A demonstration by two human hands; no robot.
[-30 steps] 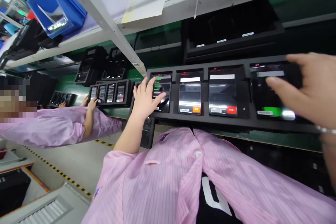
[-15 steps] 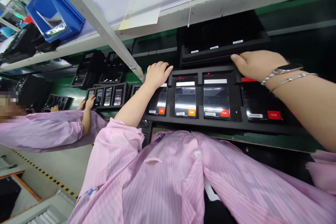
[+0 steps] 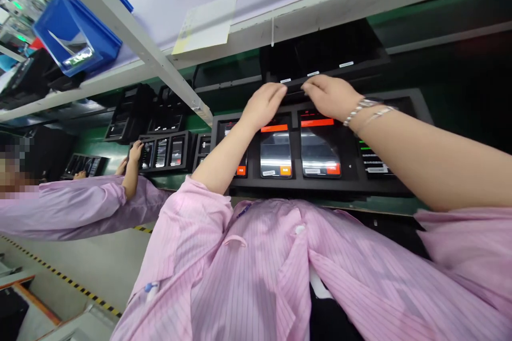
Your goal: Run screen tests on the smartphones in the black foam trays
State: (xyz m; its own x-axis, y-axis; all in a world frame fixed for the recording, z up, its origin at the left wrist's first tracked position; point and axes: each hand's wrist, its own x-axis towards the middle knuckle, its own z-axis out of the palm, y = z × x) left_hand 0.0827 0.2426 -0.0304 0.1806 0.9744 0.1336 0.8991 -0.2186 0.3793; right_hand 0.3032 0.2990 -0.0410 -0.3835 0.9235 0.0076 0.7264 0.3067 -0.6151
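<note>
Black tray (image 3: 324,50) at 12 o'clock, its front edge touched by left hand (image 3: 262,107) and right hand (image 3: 330,97), fingers together; whether they clamp it, I cannot tell. At 6 o'clock from them, lit phones (image 3: 276,154) sit in a black rack (image 3: 352,186).

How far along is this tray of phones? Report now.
Looks done: the second phone and third phone show orange-red top bars. In hand: the left hand and right hand are at the edge of the upper black tray. Left: the rightmost phone shows green text, no bar.
</note>
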